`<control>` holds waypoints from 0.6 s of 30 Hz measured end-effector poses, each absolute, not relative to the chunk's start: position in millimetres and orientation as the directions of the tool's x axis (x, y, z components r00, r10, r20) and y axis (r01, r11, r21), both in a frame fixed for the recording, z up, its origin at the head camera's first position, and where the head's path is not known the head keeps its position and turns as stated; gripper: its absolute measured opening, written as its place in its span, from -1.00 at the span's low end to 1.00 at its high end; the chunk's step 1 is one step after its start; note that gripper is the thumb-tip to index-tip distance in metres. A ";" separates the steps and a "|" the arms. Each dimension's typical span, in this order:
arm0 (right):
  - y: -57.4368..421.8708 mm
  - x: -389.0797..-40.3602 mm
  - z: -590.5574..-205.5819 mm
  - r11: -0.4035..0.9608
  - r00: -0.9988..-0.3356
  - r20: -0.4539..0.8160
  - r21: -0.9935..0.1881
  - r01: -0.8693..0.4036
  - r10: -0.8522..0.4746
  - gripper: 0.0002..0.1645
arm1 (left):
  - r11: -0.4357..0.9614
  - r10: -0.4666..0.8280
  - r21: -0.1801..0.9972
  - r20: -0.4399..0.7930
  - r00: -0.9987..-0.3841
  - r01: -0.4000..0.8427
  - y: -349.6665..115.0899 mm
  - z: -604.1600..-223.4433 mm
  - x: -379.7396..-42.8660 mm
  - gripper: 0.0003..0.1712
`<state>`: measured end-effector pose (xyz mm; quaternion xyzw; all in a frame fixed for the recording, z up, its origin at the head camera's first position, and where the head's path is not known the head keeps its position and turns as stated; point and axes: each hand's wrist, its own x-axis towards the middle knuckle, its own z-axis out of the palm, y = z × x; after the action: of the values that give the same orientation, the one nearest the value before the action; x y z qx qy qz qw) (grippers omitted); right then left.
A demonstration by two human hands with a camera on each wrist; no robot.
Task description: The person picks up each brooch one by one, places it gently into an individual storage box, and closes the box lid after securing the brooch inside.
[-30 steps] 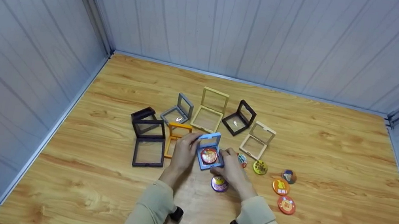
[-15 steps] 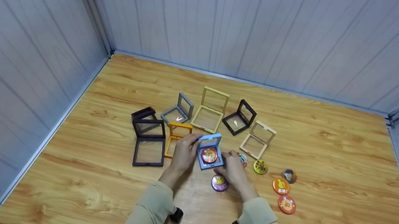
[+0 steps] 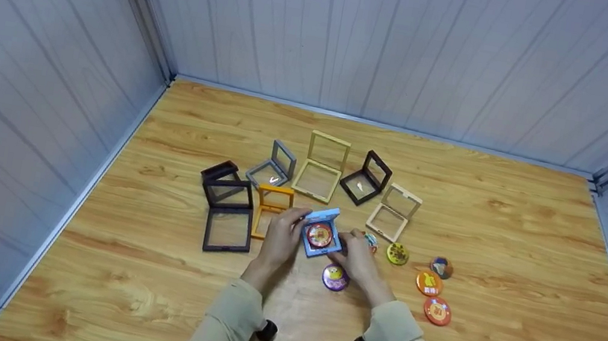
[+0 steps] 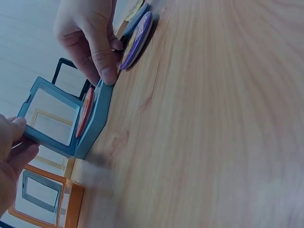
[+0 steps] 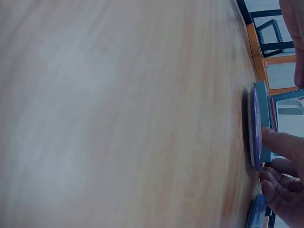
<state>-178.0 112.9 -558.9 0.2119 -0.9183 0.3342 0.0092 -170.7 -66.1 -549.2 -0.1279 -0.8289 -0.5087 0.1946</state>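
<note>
A small light-blue display frame (image 3: 323, 252) sits on the table, hinged open, with a round red badge (image 3: 320, 235) on its lower half. My left hand (image 3: 283, 234) pinches the left side of the raised lid, thumb and fingers at its edge in the left wrist view. The lid leans forward above the badge. At the base's right front corner, my right hand (image 3: 358, 258) grips with thumb and curled fingers. A purple badge (image 3: 335, 277) lies just in front of the right hand. Another badge (image 3: 371, 242) is partly hidden behind that hand.
An orange frame (image 3: 276, 190) stands left of the left hand, with dark frames (image 3: 225, 248) beyond. Grey (image 3: 283, 158), yellow (image 3: 317, 182), black (image 3: 362, 188) and cream (image 3: 387, 223) open frames form an arc behind. Several badges, including an orange one (image 3: 429, 283), lie right.
The blue frame's lid has tilted forward and down toward the badge, with the left hand following it. The right hand has shifted slightly at the base's right side.
</note>
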 end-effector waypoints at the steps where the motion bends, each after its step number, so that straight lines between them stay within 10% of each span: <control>1: 112.9 -178.0 -558.8 0.685 -0.907 0.165 -0.607 -0.402 -0.386 -0.64 | 0.454 0.017 0.788 0.459 -0.888 0.417 -66.2 -549.5 -170.2 -0.77; 18: 115.9 -178.7 -564.0 0.631 -0.900 0.196 -0.655 -0.415 -0.388 -0.61 | 0.524 0.129 0.713 0.474 -0.871 0.466 -66.6 -550.3 -157.9 -0.77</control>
<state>-178.7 115.9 -564.0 0.2223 -0.9029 0.3674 0.0181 -157.9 -66.6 -550.3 -0.1743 -0.8532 -0.4555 0.1850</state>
